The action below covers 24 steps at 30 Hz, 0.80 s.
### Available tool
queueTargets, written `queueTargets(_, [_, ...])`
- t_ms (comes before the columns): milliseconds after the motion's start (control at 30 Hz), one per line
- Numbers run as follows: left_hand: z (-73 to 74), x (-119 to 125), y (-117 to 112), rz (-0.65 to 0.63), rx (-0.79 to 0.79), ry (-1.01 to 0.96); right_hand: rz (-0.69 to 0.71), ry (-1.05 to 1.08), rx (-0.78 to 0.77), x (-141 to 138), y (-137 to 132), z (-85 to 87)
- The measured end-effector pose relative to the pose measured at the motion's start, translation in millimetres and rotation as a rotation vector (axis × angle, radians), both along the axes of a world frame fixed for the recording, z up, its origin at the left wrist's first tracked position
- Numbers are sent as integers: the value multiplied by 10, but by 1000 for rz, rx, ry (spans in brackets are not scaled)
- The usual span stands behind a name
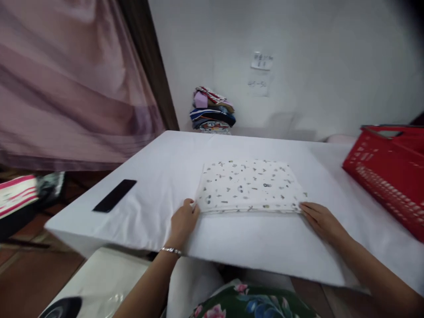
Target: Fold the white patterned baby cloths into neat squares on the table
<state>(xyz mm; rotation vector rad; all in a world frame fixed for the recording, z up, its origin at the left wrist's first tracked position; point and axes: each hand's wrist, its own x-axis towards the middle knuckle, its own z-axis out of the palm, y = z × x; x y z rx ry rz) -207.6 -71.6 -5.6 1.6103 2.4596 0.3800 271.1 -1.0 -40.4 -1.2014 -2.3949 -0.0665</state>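
Note:
A white folded cloth [248, 185] with a small scattered print lies flat on the white-covered table [258, 243]. Its folded layers show along the near edge. My left hand [183, 221], with a bracelet at the wrist, pinches the near left corner. At the near right corner, the fingers of my right hand [321, 221] are closed on the same cloth. Both thumbs and fingertips are partly hidden by the hands and the fabric.
A black flat phone-like slab [115, 195] lies on the table's left side. To the right stands a red plastic basket [387, 172]. Behind the far edge rises a pile of folded clothes [213, 112]. A pink curtain [76, 88] hangs at left; papers [261, 62] are on the wall.

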Motion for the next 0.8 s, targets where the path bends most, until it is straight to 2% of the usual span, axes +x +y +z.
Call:
queueTargets(67, [21,-5,19,-8,-12,-14,-110,48,-78,263,-64,40])
queueTargets(133, [41,-9,32,-7,-29,-29,-307,180,-165,422,-116,84])
queueTargets(233, [59,-18,42,-4,-48,-45,-583,460,-314,482,-122,156])
queueTargets(300, [62,-25,47,-3,-48,-50,-679,582,-507,431,-72,211])
queueTargets(367, [62,-31,53,1,-52,-53,-721,618,-692,342,11,265])
queueTargets(433, [63,-38,60,2,-56,-62,-723,602,-787,244,111,310])
queueTargets(600, [77,-62,69,-10,-69,-104,-717,503,-897,53,322,388])
queueTargets(800, [73,-91,52,-11,-51,-138,-717,495,-993,-38,399,579])
